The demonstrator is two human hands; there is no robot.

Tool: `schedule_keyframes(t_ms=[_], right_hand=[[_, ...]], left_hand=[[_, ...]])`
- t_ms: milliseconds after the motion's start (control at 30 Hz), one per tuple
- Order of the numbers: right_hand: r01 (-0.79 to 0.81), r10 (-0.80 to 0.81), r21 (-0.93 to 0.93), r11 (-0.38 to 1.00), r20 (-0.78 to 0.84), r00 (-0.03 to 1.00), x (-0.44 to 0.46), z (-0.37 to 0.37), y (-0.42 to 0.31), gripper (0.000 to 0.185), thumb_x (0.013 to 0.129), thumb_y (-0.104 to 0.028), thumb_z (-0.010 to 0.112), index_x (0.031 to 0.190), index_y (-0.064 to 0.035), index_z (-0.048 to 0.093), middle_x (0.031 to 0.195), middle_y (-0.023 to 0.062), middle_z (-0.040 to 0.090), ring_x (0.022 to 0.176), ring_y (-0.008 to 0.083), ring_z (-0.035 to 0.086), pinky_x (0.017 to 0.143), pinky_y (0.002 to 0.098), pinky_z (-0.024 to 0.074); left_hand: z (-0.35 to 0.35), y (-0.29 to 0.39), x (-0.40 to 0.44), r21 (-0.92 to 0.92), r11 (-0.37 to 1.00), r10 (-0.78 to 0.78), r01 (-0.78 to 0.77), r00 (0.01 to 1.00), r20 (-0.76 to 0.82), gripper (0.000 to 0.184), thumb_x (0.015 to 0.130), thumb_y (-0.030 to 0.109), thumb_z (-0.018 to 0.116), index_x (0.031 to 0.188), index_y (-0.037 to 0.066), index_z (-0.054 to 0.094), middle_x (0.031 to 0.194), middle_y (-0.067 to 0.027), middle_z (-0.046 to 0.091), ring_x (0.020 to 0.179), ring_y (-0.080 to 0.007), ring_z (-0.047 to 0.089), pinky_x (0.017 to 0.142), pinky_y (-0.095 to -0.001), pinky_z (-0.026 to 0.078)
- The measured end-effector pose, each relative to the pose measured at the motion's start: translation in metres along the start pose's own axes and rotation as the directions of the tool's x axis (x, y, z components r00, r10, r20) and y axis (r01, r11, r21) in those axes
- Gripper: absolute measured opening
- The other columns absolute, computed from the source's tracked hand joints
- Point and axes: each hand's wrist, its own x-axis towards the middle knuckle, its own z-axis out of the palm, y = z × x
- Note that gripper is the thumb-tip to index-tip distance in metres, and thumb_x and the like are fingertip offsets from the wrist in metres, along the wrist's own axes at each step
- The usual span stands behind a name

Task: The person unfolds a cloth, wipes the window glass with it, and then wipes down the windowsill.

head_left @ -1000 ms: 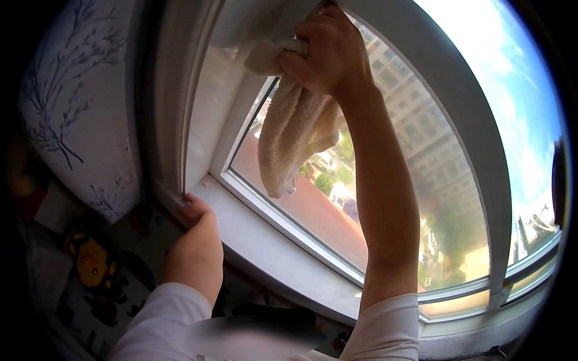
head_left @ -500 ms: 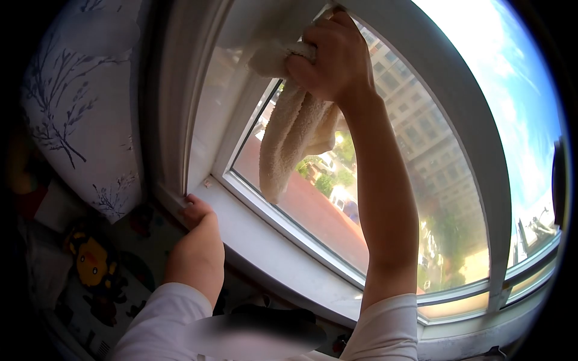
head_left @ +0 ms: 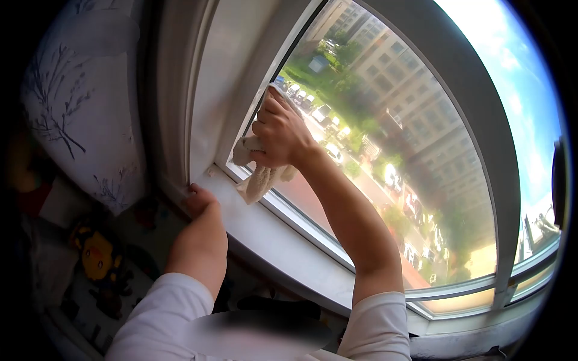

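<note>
A cream fluffy cloth (head_left: pixel 260 183) is bunched in my right hand (head_left: pixel 282 129), which is closed on it. The hand presses the cloth against the lower left part of the window pane (head_left: pixel 385 138), beside the frame. Part of the cloth hangs down over the bottom rail near the corner. My left hand (head_left: pixel 201 201) is lower and to the left, its fingers curled at the edge of the window trim (head_left: pixel 180 138) where it meets the sill. Some of its fingers are hidden.
The white sill (head_left: pixel 271 231) runs below the window. On the left hangs a pale curtain (head_left: pixel 84 114) with dark branch prints. A yellow cartoon figure (head_left: pixel 95 253) shows on the dark surface below. Through the glass are buildings, trees and cars far down.
My right hand has moved down and left with the cloth, from the top of the pane to near its lower left corner. My left hand stays at the trim.
</note>
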Motion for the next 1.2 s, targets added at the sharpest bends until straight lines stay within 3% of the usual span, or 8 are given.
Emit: schedule_keyframes(t_ms=[100,233,333,467,800,900,1000,1200], right_hand=[[0.041,-0.039,0.019,0.999,-0.077,0.996,-0.010,0.002,0.008,0.040,0.055,-0.039,0.076,0.074,-0.0035,0.075,0.078,0.0093,0.066,0.098,0.0311,0.057,0.124,0.0516,0.0298],[-0.030,-0.019,-0.128,0.991,-0.364,0.931,0.006,-0.034,0.025,0.038,0.053,-0.038,0.079,0.074,-0.0067,0.073,0.076,0.0110,0.062,0.089,0.0320,0.055,0.120,0.0577,0.0323],[-0.087,-0.011,-0.183,0.979,-0.474,0.880,0.021,-0.066,0.024,0.027,0.051,-0.026,0.073,0.071,-0.0078,0.067,0.073,0.0060,0.057,0.083,0.0305,0.051,0.113,0.0481,0.0397],[0.057,-0.046,0.018,0.998,-0.383,0.923,0.020,-0.030,0.024,0.028,0.050,-0.027,0.074,0.068,-0.0076,0.066,0.071,0.0061,0.056,0.082,0.0306,0.052,0.110,0.0474,0.0429],[-0.069,0.091,0.199,0.978,-0.104,0.990,-0.046,0.100,-0.022,0.036,0.054,-0.036,0.083,0.071,-0.0076,0.069,0.077,0.0061,0.061,0.087,0.0277,0.056,0.086,0.0368,0.0520],[-0.135,0.149,0.188,0.973,-0.063,0.987,-0.066,0.125,-0.036,0.036,0.055,-0.036,0.082,0.072,-0.0076,0.069,0.079,0.0061,0.061,0.089,0.0271,0.057,0.087,0.0367,0.0523],[-0.185,0.212,0.257,0.949,-0.083,0.974,-0.084,0.148,-0.050,0.033,0.059,-0.033,0.080,0.077,-0.0064,0.070,0.084,0.0072,0.064,0.095,0.0282,0.061,0.090,0.0394,0.0531],[-0.319,0.371,0.412,0.853,-0.050,0.927,-0.112,0.189,-0.083,0.034,0.064,-0.031,0.076,0.084,-0.0039,0.073,0.095,0.0092,0.069,0.108,0.0298,0.063,0.099,0.0389,0.0518]], left_hand=[[0.005,-0.003,0.001,0.016,1.000,0.013,-0.012,1.000,-0.017,0.060,0.091,0.049,0.046,0.110,-0.006,0.059,0.098,-0.0314,0.072,0.090,-0.0476,0.071,0.082,-0.0567,0.056],[0.010,-0.004,0.004,0.014,1.000,0.007,-0.007,0.999,-0.047,0.059,0.091,0.048,0.046,0.111,-0.006,0.059,0.096,-0.0313,0.072,0.089,-0.0473,0.072,0.080,-0.0565,0.057],[0.017,-0.008,0.009,0.014,0.999,0.037,-0.036,0.997,-0.072,0.059,0.091,0.047,0.046,0.112,-0.006,0.058,0.098,-0.0317,0.072,0.089,-0.0473,0.072,0.079,-0.0565,0.057],[0.007,-0.004,-0.001,-0.009,1.000,0.022,-0.023,0.997,-0.079,0.059,0.091,0.046,0.047,0.113,-0.008,0.058,0.100,-0.0322,0.071,0.090,-0.0477,0.071,0.079,-0.0570,0.057],[0.008,-0.003,-0.001,-0.001,0.998,0.066,-0.067,0.986,-0.154,0.054,0.088,0.046,0.051,0.094,-0.006,0.065,0.089,-0.0297,0.071,0.083,-0.0474,0.071,0.076,-0.0547,0.057],[0.012,-0.003,-0.001,0.030,0.998,0.057,-0.052,0.978,-0.198,0.055,0.088,0.047,0.050,0.095,-0.006,0.065,0.093,-0.0296,0.072,0.086,-0.0459,0.071,0.080,-0.0561,0.056],[0.014,-0.005,0.005,-0.019,1.000,0.022,-0.024,0.994,-0.106,0.061,0.088,0.049,0.052,0.108,-0.007,0.063,0.105,-0.0300,0.070,0.092,-0.0464,0.070,0.088,-0.0545,0.055],[-0.010,0.009,-0.010,0.013,1.000,-0.018,0.018,1.000,-0.005,0.063,0.088,0.050,0.050,0.107,-0.008,0.064,0.105,-0.0306,0.071,0.093,-0.0459,0.071,0.086,-0.0522,0.057]])
